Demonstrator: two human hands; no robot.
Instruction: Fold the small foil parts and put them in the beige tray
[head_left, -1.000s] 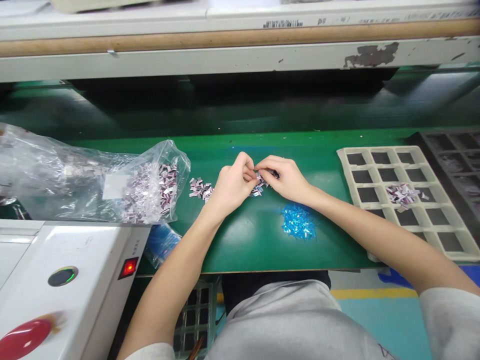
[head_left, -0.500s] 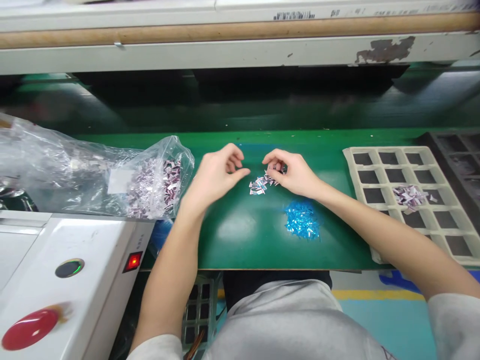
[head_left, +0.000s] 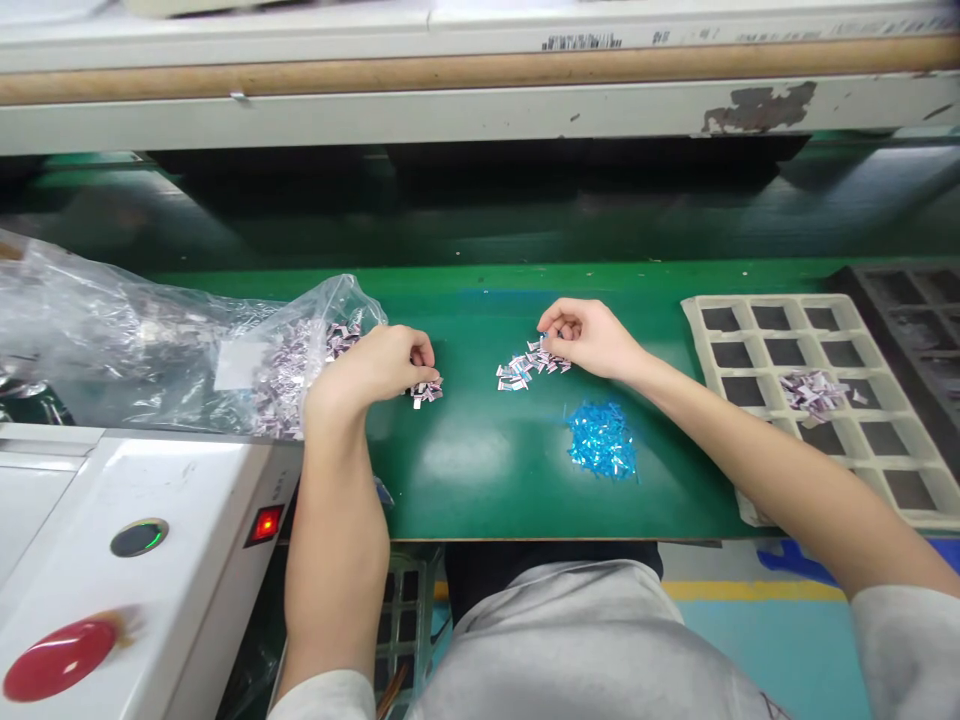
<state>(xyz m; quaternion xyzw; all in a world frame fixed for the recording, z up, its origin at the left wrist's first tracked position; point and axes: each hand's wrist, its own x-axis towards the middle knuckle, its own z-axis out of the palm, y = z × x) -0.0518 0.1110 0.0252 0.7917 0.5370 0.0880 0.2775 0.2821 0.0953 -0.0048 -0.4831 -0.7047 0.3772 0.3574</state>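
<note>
My left hand [head_left: 386,362] is beside the mouth of a clear plastic bag [head_left: 352,300], its fingers curled down over a few small purple-and-white pieces [head_left: 427,393] on the green tabletop. Whatever lies between those fingertips is hidden. My right hand [head_left: 589,338] is pinched at the upper right of a loose spread of similar small pieces [head_left: 517,374], some with blue on them. A speck of blue shows by its fingertips, too small to name. Closer to me lies a heap of shiny blue film strips [head_left: 602,440].
A cream compartment tray [head_left: 776,355] stands on the right, with a heap of small pieces [head_left: 814,392] in it. Beyond it is a dark tray [head_left: 915,310]. A white machine [head_left: 225,490] with a red button [head_left: 64,655] occupies the near left. A beam [head_left: 480,115] crosses the back.
My left hand has moved left from the middle of the table to beside the bag, its fingers closing. A few small pieces now show under it. My right hand has shifted slightly right.
</note>
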